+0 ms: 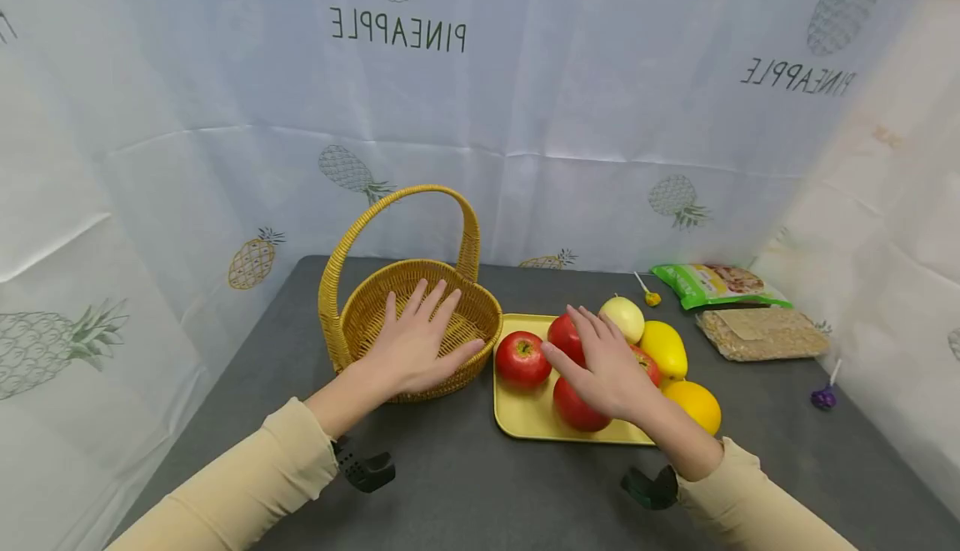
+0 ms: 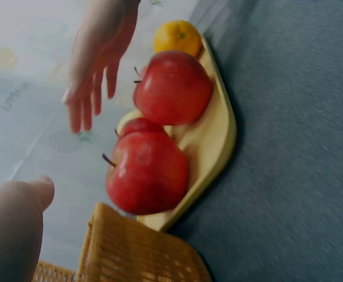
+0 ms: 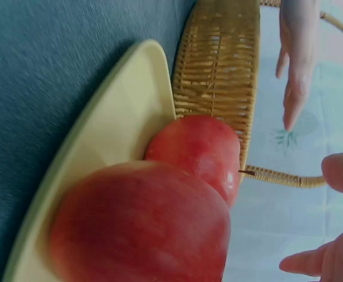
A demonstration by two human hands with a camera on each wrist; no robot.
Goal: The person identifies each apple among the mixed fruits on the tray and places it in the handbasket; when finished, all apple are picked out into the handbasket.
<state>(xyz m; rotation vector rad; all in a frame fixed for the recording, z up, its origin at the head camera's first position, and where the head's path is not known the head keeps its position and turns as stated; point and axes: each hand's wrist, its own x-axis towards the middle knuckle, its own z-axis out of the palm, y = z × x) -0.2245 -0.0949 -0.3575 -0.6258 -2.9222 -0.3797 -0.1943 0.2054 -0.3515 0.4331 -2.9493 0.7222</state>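
My left hand [image 1: 416, 343] hovers over a yellow wicker basket [image 1: 471, 309] with a tall arched handle, palm down, fingers spread and holding nothing. Beside the basket lies a yellow tray [image 1: 532, 419] with several red apples, among them a left one [image 1: 522, 360] and a front one [image 1: 580, 406]. Above these apples my right hand [image 1: 606, 368] is held with straight, spread fingers, hiding part of the fruit. Both wrist views show a gap between each hand and the fruit. A pale yellow round fruit [image 1: 622, 318], a yellow oblong fruit [image 1: 664, 349] and an orange [image 1: 694, 406] sit along the tray's right side.
At the back right lie a green packet [image 1: 720, 284] and a clear bag of tan food [image 1: 765, 333]. A yellow-headed lollipop [image 1: 651, 297] is behind the tray, a purple one [image 1: 823, 398] at the right. Pineapple-print curtains [image 1: 562, 101] enclose the dark grey table [image 1: 465, 484].
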